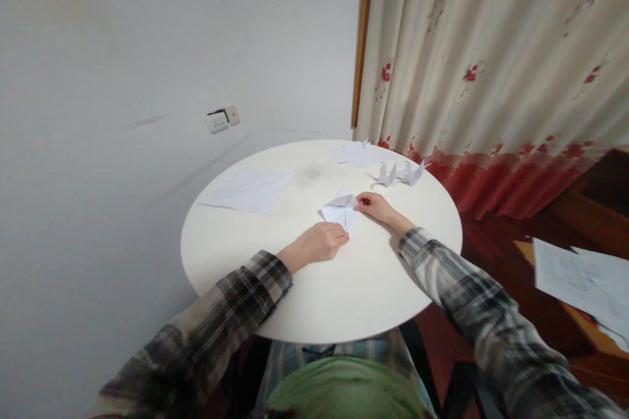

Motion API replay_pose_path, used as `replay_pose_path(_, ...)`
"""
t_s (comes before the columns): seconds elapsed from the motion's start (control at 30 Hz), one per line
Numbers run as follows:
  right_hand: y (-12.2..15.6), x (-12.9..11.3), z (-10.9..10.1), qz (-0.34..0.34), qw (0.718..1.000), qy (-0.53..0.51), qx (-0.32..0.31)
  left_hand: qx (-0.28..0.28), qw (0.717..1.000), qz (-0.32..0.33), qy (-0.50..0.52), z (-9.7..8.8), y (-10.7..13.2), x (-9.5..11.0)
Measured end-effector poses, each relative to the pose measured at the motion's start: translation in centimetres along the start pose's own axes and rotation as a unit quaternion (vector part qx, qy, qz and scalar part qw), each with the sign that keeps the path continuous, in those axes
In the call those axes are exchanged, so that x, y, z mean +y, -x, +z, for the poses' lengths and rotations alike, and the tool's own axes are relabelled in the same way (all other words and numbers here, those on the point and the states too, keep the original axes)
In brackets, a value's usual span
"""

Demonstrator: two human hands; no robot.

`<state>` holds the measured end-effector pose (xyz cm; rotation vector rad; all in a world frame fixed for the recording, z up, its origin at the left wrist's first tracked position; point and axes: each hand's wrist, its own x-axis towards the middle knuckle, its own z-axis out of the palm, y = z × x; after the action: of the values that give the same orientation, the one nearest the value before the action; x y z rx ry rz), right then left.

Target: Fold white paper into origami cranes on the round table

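A small folded piece of white paper [338,211] lies on the round white table [314,294], with raised flaps and a crease down its middle. My left hand [324,241] is closed at the paper's near corner, its fingertips pressed together on it. At the right corner, my right hand [374,204] pinches the paper's edge between thumb and fingers. Beyond my right hand stand two folded paper cranes [386,175], side by side.
A flat white sheet [253,190] lies at the table's left. Several paper pieces [356,154] rest at the far edge near the patterned curtain [491,65]. Written sheets [580,275] lie on wooden furniture at right. A wall socket [217,121] is behind the table.
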<state>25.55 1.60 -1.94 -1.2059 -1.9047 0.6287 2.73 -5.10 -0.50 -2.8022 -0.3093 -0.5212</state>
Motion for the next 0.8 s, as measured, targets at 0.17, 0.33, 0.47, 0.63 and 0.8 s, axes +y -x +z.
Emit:
replay_pose_path(0.17, 0.0, 0.1, 0.1, 0.003, 1.0, -0.015, 0.002, 0.006, 0.999, -0.036, 0.025, -0.2, -0.2, -0.1)
replay_pose_path(0.33, -0.1, -0.5, 0.1, 0.0, 1.0, -0.022, 0.001, -0.031, 0.989, -0.14, 0.044, -0.4, -0.8, -0.4)
replay_pose_path(0.47, -0.1, -0.9, 0.4, -0.004, 1.0, -0.013, 0.006, -0.056, 0.977, -0.203, 0.035, 0.0, -1.2, -1.0)
replay_pose_path(0.63, 0.1, -1.3, 1.0, -0.006, 1.0, 0.012, 0.004, -0.058, 0.969, -0.241, 0.015, 0.4, -1.6, -1.4)
replay_pose_path(0.8, -0.1, -1.9, 1.6, -0.037, 0.996, 0.071, 0.029, -0.032, 0.962, -0.272, 0.02, 0.3, -2.2, -1.5)
